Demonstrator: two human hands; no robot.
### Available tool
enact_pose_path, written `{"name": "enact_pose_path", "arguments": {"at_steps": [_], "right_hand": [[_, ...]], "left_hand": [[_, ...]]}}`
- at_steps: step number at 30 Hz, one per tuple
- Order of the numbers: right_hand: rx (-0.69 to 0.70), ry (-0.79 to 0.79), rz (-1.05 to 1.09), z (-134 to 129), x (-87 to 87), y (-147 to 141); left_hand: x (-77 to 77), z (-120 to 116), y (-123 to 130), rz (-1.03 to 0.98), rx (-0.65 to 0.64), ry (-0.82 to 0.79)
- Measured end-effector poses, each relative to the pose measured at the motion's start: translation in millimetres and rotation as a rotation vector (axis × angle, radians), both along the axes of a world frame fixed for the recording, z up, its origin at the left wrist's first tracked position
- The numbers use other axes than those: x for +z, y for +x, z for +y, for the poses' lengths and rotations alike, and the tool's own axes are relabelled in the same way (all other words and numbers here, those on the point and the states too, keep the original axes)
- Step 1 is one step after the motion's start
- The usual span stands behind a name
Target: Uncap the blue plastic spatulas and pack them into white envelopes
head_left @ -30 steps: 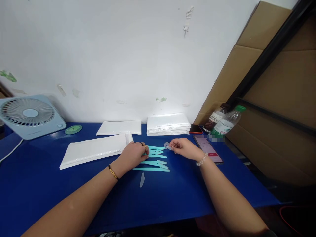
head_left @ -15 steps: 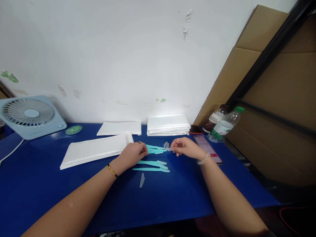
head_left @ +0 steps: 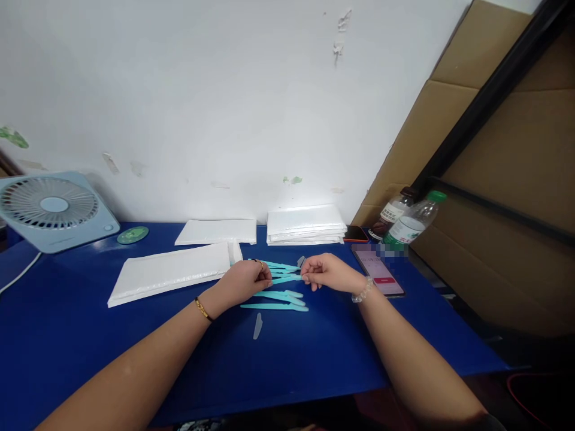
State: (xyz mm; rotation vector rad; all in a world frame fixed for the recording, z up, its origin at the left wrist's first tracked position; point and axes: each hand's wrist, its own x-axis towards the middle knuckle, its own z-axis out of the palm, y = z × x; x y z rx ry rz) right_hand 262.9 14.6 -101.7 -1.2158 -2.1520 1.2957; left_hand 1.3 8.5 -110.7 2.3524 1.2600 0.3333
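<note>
Near the middle of the blue table, my left hand (head_left: 247, 282) pinches the handle end of a thin turquoise stick (head_left: 286, 279). At that stick's other end, the thumb and fingertips of my right hand (head_left: 324, 272) are closed on its tip, where a small clear cap was. More turquoise sticks (head_left: 275, 306) lie just below and behind my hands. One loose translucent cap (head_left: 257, 326) rests nearer the front. Another cap (head_left: 300, 261) lies behind my right fingertips, partly hidden. A white padded envelope (head_left: 171, 272) lies left of my left hand.
White envelopes (head_left: 215, 232) and a thicker stack of them (head_left: 305, 224) are by the wall. A fan (head_left: 54, 209) and green disc (head_left: 133, 235) are at left. At right are a phone (head_left: 380, 272), a second phone (head_left: 356, 234) and two bottles (head_left: 406, 230).
My right hand has moved left, closer to my left hand. The clear cap seen between its fingertips and the stick's tip is now mostly covered.
</note>
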Motion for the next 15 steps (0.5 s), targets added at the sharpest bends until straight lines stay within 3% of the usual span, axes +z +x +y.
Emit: {"name": "enact_pose_path", "arguments": {"at_steps": [2,7,15], "right_hand": [[-0.052,0.059,-0.074,2,3.0,7],[-0.287,0.413,-0.311,15,1.7,33],[-0.129,0.544,-0.390,21,-14.3,20]], "left_hand": [[-0.6,1,-1,0.030,-0.015,0.040],[-4.0,6,-5,0.169,0.014,0.293],[-3.4,7,-2,0.274,-0.061,0.407]]}}
